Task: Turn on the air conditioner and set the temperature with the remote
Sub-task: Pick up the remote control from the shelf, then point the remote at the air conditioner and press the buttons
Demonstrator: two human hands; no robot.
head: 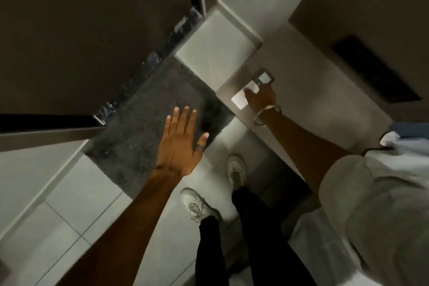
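A: Where is the remote?

B: The remote point(255, 87) sits in a holder on the wall point(313, 90), far right in the scene. Its dark-framed screen end points away, and its white body runs toward the person.

A: And the right hand point(261, 97)?

B: It is closed around the remote's white body, thumb lying across the front face. A bangle point(267, 115) circles the wrist, and a pale sleeve point(371, 204) covers the upper arm.

A: What about the left hand point(181, 146)?

B: It hangs free in the middle, fingers spread and flat, holding nothing. There is a ring point(200, 146) on the thumb. It shows above a dark mat point(144, 127) on the floor.

A: What else is there?

B: Pale floor tiles point(76, 204), with two white shoes point(236, 170) and dark trousers point(255, 239) near the bottom. A dark door point(81, 30) fills the far left. A dark slot point(376, 69) shows in the wall further right; what it is cannot be told.
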